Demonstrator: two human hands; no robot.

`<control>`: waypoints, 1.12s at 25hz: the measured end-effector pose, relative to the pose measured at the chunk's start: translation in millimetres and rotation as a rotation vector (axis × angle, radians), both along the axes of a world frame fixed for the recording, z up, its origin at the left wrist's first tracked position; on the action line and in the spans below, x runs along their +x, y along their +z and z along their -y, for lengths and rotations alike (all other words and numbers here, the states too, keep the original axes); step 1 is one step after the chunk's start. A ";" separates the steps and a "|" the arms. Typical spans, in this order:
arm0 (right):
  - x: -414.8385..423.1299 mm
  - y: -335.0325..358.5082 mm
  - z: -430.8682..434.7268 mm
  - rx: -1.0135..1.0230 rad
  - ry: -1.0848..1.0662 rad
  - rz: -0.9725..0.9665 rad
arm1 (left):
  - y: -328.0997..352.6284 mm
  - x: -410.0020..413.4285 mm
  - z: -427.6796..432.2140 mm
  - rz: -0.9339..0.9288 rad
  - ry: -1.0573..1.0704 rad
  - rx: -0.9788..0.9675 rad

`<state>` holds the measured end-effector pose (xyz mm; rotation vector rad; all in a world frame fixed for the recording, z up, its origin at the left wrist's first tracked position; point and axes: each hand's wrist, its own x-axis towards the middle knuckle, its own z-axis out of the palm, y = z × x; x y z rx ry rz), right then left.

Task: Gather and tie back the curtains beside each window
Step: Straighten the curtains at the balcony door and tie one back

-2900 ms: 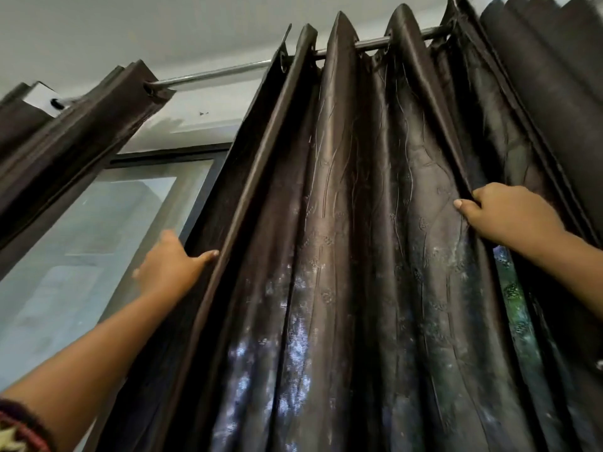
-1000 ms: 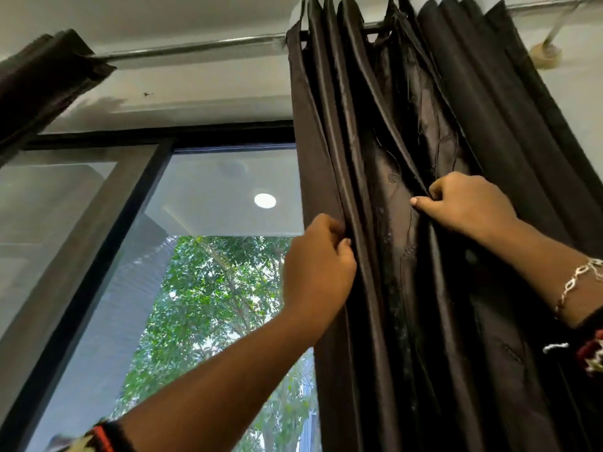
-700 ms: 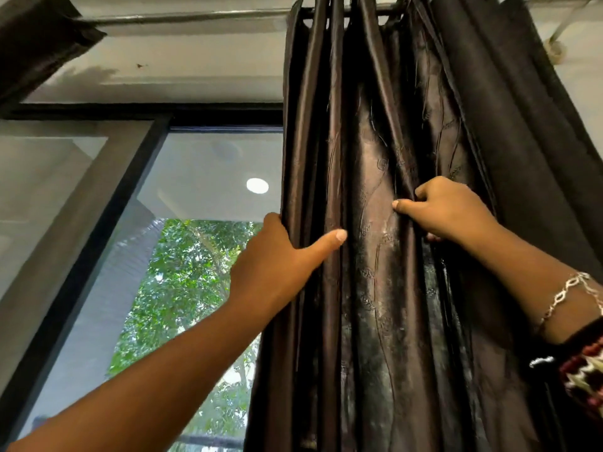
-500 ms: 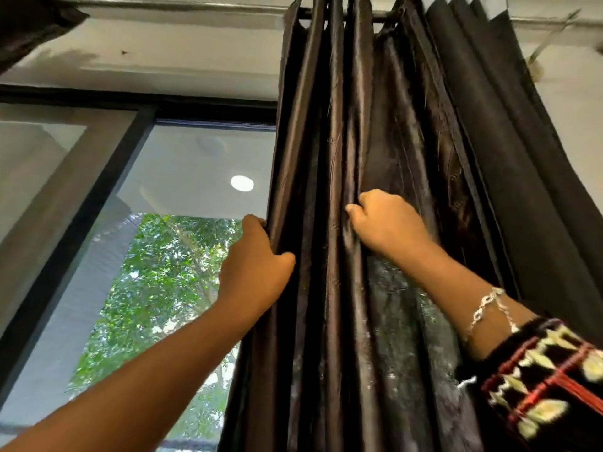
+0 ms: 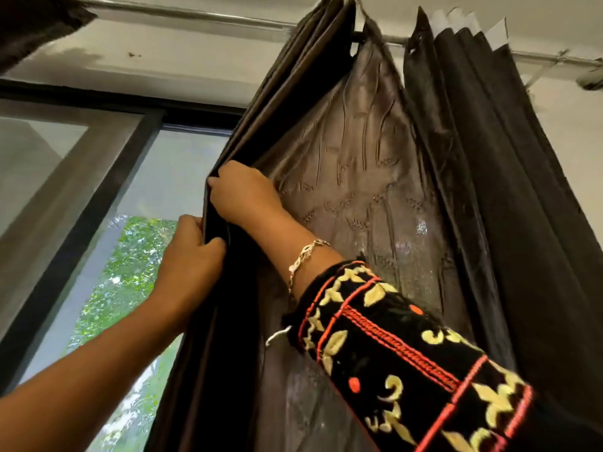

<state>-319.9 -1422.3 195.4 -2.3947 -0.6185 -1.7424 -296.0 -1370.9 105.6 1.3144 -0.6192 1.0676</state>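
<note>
Curtain rod (image 5: pixel 195 16) runs across the top, in front of the wall (image 5: pixel 182 65) above the window (image 5: pixel 169 177). Curtain (image 5: pixel 359 174) hangs from the rod, right of the window glass. Its pleats are bunched at its left edge and again further right, with a flat panel between. Second curtain (image 5: pixel 36 24) sits in the upper left corner, at the rod's left end. Left hand (image 5: pixel 189 256) grips the bunched left edge from the window side. Right hand (image 5: pixel 244 194) grips the same bunch just above, from the right. Bracelet (image 5: pixel 305 256) lies on the right wrist, with the sleeve (image 5: pixel 408 370) below it, both in front of the flat panel.
</note>
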 end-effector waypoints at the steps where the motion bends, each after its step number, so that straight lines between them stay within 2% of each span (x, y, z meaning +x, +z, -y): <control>1: 1.8 -2.3 1.5 0.001 -0.008 0.004 | -1.3 2.5 -4.1 -0.018 0.008 0.010; 4: 1.5 -10.8 22.5 0.042 -0.076 0.008 | -4.3 6.4 -2.2 -0.021 -0.007 0.064; 7: -20.0 -17.1 52.7 0.226 0.134 -0.129 | -8.1 10.9 8.9 0.039 0.029 0.109; 9: -38.3 -16.4 80.9 0.297 0.161 -0.037 | -10.7 14.0 15.8 0.072 0.056 0.134; 12: -60.2 -21.1 138.5 0.345 -0.223 0.370 | -14.4 18.2 24.5 0.078 0.041 0.138; 14: -70.3 -37.2 170.1 0.423 -0.451 0.458 | -16.8 20.3 29.1 0.075 0.020 0.144; 16: -76.0 -51.5 195.7 0.532 -0.535 0.355 | -20.2 22.6 32.4 0.072 0.029 0.158; 19: -79.8 -65.7 200.6 0.631 -0.268 0.003 | -27.0 25.7 32.6 0.062 0.048 0.169; 20: -77.2 -70.9 196.8 0.603 -0.258 -0.063 | -30.5 26.6 31.8 0.055 0.048 0.171; 25: -51.3 -87.0 157.2 0.387 -0.387 0.070 | -48.8 26.2 23.5 0.046 0.039 0.195; 28: -43.1 -99.0 134.0 0.382 -0.381 0.014 | -65.8 27.7 15.4 0.023 0.008 0.178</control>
